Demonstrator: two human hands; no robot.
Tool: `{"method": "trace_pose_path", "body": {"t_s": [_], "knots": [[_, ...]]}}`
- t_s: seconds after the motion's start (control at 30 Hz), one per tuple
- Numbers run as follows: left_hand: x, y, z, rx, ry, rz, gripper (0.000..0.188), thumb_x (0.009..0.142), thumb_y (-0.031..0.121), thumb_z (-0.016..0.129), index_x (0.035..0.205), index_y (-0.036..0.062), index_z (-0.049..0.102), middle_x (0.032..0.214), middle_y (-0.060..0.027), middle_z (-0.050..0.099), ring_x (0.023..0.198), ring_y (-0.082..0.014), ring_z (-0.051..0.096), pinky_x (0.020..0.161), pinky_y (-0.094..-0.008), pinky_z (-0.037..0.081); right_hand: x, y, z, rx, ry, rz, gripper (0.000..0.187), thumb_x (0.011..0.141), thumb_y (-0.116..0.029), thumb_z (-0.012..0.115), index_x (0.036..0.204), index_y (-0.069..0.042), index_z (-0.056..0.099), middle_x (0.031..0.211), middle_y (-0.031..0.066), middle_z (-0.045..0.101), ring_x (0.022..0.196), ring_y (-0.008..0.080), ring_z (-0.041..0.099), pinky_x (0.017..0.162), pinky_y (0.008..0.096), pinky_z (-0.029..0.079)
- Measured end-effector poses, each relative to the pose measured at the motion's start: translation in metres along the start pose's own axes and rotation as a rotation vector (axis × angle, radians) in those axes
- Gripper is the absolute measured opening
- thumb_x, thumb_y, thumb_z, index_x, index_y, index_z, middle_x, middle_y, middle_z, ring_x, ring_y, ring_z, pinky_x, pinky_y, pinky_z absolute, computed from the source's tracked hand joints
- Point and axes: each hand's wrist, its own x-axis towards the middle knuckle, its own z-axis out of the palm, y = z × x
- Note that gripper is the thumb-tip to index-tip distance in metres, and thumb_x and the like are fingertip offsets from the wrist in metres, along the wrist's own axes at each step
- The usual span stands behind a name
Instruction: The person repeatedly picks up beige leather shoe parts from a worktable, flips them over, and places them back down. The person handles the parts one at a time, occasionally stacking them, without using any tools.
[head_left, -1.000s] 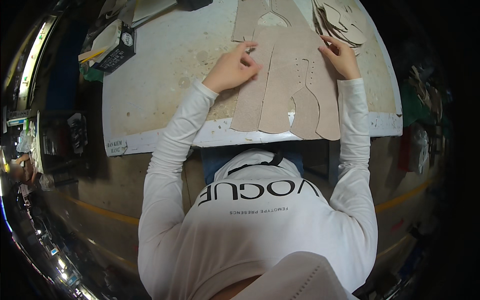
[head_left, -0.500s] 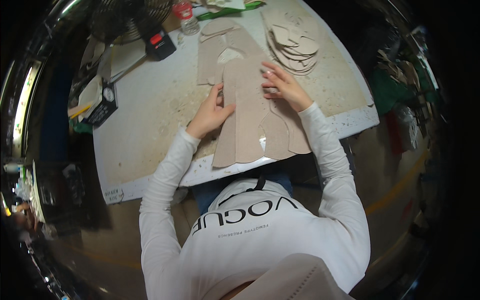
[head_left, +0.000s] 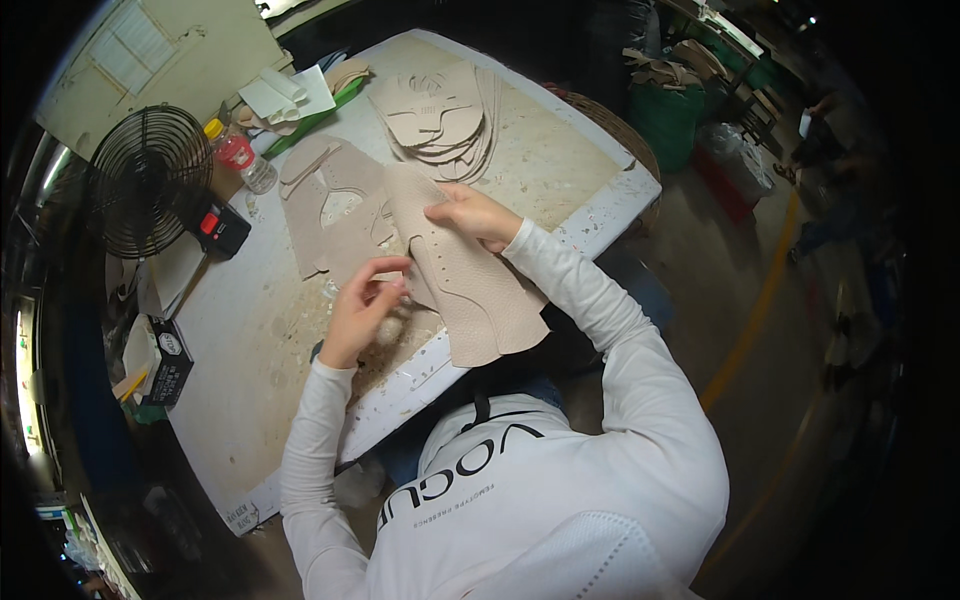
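Beige leather piece [head_left: 470, 290] on table [head_left: 560, 170], overhanging near edge. Right hand [head_left: 475, 215] at its 12 o'clock, pinching top edge (fingers closed on it). Left hand [head_left: 362, 305] at its 9 o'clock, fingers curled at piece's side edge; grip unclear.

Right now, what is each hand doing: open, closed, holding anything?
Left hand: fingers curled, pinching the near edge of the beige leather piece.
Right hand: gripping the same piece's upper edge.
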Motion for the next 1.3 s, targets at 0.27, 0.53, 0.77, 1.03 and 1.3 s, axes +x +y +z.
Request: {"method": "trace_pose_path", "body": {"t_s": [0.27,0.53,0.77,1.03,1.3], "knots": [[-0.036,-0.003,-0.059,-0.235,0.339,0.364,0.060,0.083,0.026,0.070,0.129,0.0011,0.042,0.117,-0.0085,0.057,0.108,-0.0188,0.055,0.092,-0.0319,0.044,-0.040,-0.048,0.065,0.135,-0.399,-0.030,0.037,0.092,-0.012,0.052,0.127,-0.001,0.048,0.109,0.0058,0.061,0.095,0.0111,0.058,0.082,0.0244,0.047],[-0.124,0.037,-0.081,-0.131,0.324,0.277,0.063,0.079,0.021,0.072,0.129,-0.0029,0.043,0.118,-0.0105,0.056,0.107,-0.0181,0.053,0.092,-0.0310,0.042,-0.054,-0.072,0.090,0.230,-0.507,-0.058,0.041,0.090,-0.021,0.057,0.124,-0.001,0.046,0.107,0.0087,0.060,0.096,0.0146,0.060,0.080,0.0294,0.051],[-0.095,-0.017,-0.092,0.255,0.504,-0.040,0.050,0.083,0.016,0.066,0.126,0.0006,0.048,0.102,-0.0068,0.062,0.088,-0.0129,0.059,0.079,-0.0255,0.047,0.013,0.007,0.081,-0.074,-0.165,0.066,0.048,0.088,-0.020,0.058,0.133,-0.011,0.044,0.108,0.0091,0.057,0.099,0.0164,0.056,0.081,0.0284,0.049],[-0.108,-0.055,-0.102,0.397,0.534,-0.150,0.043,0.081,0.011,0.068,0.120,0.0024,0.055,0.093,-0.0043,0.063,0.074,-0.0117,0.059,0.070,-0.0234,0.049,0.052,0.039,0.063,-0.474,-0.246,-0.139,0.045,0.085,-0.003,0.056,0.127,-0.016,0.053,0.106,0.0059,0.058,0.081,0.0119,0.054,0.072,0.0218,0.045],[-0.122,-0.007,-0.063,0.193,0.312,0.344,0.069,0.072,0.011,0.076,0.133,0.0072,0.045,0.124,-0.0081,0.056,0.114,-0.0177,0.052,0.093,-0.0331,0.045,-0.037,-0.018,0.118,-0.598,-0.663,-0.637,0.053,0.070,0.013,0.051,0.116,-0.008,0.063,0.109,0.0123,0.060,0.092,0.0208,0.060,0.077,0.0269,0.047]]}}
